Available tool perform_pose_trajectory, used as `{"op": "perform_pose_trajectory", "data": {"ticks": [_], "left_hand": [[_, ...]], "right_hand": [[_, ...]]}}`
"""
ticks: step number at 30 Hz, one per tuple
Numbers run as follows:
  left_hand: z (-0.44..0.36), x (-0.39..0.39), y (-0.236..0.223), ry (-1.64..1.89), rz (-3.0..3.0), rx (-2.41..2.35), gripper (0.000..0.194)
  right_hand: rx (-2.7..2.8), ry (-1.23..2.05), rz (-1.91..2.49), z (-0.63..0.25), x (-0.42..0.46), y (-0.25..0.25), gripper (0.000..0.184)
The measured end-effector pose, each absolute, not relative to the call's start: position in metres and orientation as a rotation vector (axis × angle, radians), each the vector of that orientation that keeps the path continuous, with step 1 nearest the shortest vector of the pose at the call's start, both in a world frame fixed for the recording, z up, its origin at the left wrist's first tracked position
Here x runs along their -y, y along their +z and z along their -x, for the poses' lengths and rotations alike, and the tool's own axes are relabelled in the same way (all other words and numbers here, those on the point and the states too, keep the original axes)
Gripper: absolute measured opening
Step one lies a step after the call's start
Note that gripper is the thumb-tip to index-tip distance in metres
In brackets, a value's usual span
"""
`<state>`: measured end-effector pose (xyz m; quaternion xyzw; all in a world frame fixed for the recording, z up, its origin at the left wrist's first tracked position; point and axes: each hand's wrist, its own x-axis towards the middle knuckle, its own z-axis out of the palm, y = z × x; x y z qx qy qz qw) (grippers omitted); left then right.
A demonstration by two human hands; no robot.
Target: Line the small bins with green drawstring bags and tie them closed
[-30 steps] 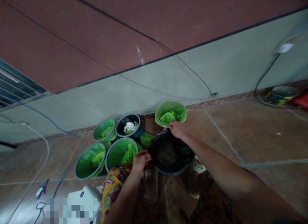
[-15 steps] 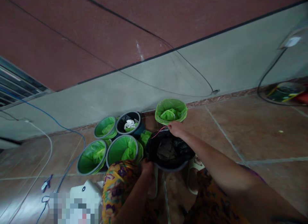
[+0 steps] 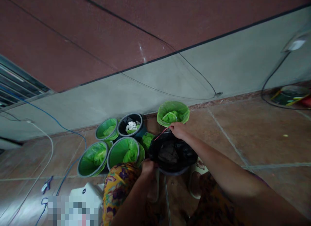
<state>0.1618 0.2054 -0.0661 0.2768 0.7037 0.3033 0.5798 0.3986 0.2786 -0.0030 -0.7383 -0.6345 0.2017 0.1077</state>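
Note:
A small bin lined with a black bag [image 3: 173,153] stands on the tiled floor right in front of me. My right hand [image 3: 178,130] pinches the far edge of the black bag, by its red drawstring [image 3: 160,134]. At the near left rim, my left hand [image 3: 147,166] is closed on the bag's edge. Dark rubbish lies inside the bag.
Several green-lined bins [image 3: 93,158] cluster to the left by the wall, one black-lined with white paper [image 3: 130,125]. A green-lined bin [image 3: 173,113] stands behind. Cables [image 3: 63,132] trail on the left floor. A white object [image 3: 84,193] sits near my knee.
My left hand slid from the bag's left side down to its near rim. My right hand stayed at the far edge, and the red drawstring now shows.

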Motion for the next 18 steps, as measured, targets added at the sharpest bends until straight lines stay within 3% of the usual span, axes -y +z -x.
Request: {"op": "perform_pose_trajectory", "data": {"ticks": [5, 11, 18], "left_hand": [[-0.167, -0.215, 0.006, 0.731, -0.472, -1.482, 0.023], [-0.171, -0.237, 0.1, 0.856, -0.712, -1.229, 0.03], [-0.174, -0.257, 0.1, 0.901, -0.716, -1.167, 0.036]], "right_hand": [[1.736, 0.559, 2.102, -0.4, -0.281, 0.009, 0.036], [1.46, 0.583, 1.794, -0.4, -0.282, 0.028, 0.031], [1.215, 0.807, 1.443, -0.389, -0.281, 0.023, 0.032]]}}
